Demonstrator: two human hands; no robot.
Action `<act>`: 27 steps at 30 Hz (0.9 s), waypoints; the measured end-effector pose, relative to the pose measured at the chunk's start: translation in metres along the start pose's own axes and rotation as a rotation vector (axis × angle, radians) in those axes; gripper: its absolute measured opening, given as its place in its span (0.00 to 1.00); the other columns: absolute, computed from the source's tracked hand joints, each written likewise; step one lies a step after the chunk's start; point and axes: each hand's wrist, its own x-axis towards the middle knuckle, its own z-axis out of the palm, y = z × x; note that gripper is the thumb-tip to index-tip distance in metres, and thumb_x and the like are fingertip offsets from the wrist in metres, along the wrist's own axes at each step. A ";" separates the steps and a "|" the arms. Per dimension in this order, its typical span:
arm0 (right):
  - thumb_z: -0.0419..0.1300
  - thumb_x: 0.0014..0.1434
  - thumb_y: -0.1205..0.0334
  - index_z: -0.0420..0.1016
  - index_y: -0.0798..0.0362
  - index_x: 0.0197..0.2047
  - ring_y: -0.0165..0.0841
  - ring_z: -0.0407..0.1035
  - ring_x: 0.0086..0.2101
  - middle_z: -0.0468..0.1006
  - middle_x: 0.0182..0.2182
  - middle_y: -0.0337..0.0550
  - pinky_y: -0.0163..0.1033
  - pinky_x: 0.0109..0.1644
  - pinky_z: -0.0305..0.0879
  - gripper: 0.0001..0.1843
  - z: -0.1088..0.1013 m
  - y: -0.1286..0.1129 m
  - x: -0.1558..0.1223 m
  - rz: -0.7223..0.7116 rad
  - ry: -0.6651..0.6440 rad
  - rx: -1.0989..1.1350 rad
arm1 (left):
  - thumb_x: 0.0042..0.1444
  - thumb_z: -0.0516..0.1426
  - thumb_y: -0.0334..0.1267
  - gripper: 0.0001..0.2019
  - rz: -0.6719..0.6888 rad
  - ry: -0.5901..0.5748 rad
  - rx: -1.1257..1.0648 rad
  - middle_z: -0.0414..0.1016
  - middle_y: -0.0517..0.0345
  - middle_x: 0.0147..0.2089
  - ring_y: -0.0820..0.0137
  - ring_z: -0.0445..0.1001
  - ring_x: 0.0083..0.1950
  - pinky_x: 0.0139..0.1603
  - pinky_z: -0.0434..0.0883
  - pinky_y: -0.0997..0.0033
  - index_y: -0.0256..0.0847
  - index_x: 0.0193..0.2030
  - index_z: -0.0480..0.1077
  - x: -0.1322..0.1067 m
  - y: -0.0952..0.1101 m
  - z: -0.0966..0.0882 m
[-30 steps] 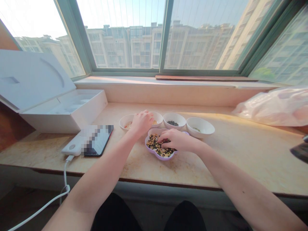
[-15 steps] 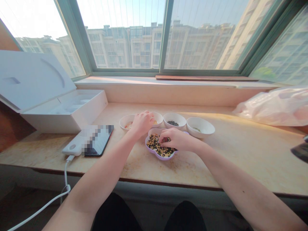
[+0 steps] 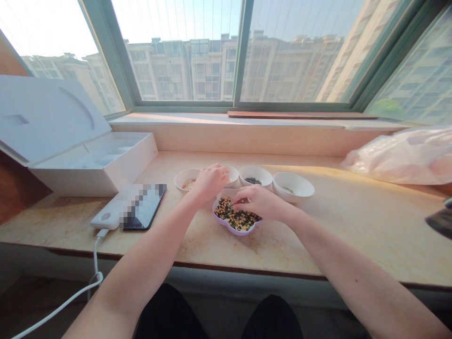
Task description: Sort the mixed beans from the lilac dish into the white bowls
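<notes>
A purple-rimmed, petal-shaped bowl point(image 3: 240, 231) holds mixed black, tan and green beans point(image 3: 235, 214). Over its middle is my right hand point(image 3: 254, 200), thumb and fingers drawn together just above the beans; whatever is pinched there is too small to make out. My left hand point(image 3: 211, 181) hovers at the second white bowl point(image 3: 231, 174), its fingers bent down and closed over yellowish grains, with the fingertips partly hidden. Left of it stands a white bowl point(image 3: 183, 179) with pale and reddish pieces. To the right are a white bowl of black beans point(image 3: 253, 180) and a white bowl with a few green beans point(image 3: 289, 190).
On the left, an open white box point(image 3: 92, 165) stands behind a white power bank point(image 3: 108, 214) with a cable and a phone point(image 3: 148, 212). A plastic bag point(image 3: 402, 157) lies at the right, a dark object point(image 3: 439, 221) nearer the edge. Windows rise behind the counter point(image 3: 353, 226).
My right hand has lifted slightly from the beans, and the dark reddish patch under its fingers no longer shows. My left hand stays at the second white bowl, its fingers shifted a little.
</notes>
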 end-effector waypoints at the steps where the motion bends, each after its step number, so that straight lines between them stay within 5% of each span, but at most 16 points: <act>1: 0.65 0.62 0.59 0.87 0.50 0.37 0.36 0.76 0.36 0.86 0.36 0.43 0.41 0.44 0.68 0.08 -0.001 -0.001 0.000 0.025 0.043 0.011 | 0.67 0.53 0.33 0.13 0.032 0.002 -0.046 0.80 0.50 0.48 0.62 0.79 0.47 0.52 0.72 0.63 0.41 0.45 0.80 0.000 0.001 0.000; 8: 0.63 0.59 0.33 0.82 0.54 0.32 0.30 0.61 0.24 0.71 0.21 0.37 0.38 0.29 0.55 0.29 -0.008 0.003 0.000 0.271 0.389 0.425 | 0.64 0.56 0.29 0.12 0.272 0.011 -0.322 0.81 0.56 0.47 0.69 0.79 0.47 0.54 0.74 0.67 0.44 0.48 0.79 -0.002 0.009 0.007; 17: 0.65 0.51 0.25 0.78 0.54 0.29 0.27 0.58 0.23 0.66 0.21 0.37 0.35 0.25 0.51 0.35 -0.006 0.008 0.003 0.351 0.341 0.711 | 0.67 0.58 0.32 0.08 0.285 0.080 -0.415 0.80 0.56 0.42 0.73 0.77 0.40 0.46 0.74 0.71 0.41 0.39 0.78 -0.001 0.010 0.013; 21: 0.54 0.62 0.26 0.81 0.54 0.31 0.29 0.60 0.22 0.70 0.21 0.39 0.37 0.27 0.53 0.37 -0.008 0.007 0.001 0.299 0.303 0.449 | 0.67 0.57 0.34 0.08 0.211 0.095 -0.352 0.80 0.56 0.44 0.71 0.77 0.42 0.47 0.73 0.70 0.42 0.40 0.79 -0.002 0.011 0.008; 24: 0.59 0.65 0.38 0.85 0.51 0.35 0.34 0.69 0.29 0.79 0.27 0.43 0.40 0.35 0.60 0.26 -0.012 0.001 -0.003 0.170 0.202 0.033 | 0.69 0.55 0.37 0.11 0.073 0.106 -0.204 0.80 0.54 0.44 0.68 0.77 0.42 0.47 0.72 0.67 0.42 0.41 0.80 -0.002 0.008 0.004; 27: 0.65 0.62 0.49 0.87 0.47 0.40 0.39 0.75 0.37 0.85 0.36 0.44 0.42 0.43 0.63 0.14 -0.016 -0.006 -0.006 0.034 0.013 -0.152 | 0.69 0.53 0.38 0.14 -0.026 0.090 -0.042 0.80 0.52 0.44 0.64 0.77 0.42 0.46 0.71 0.65 0.41 0.40 0.80 0.000 0.002 0.001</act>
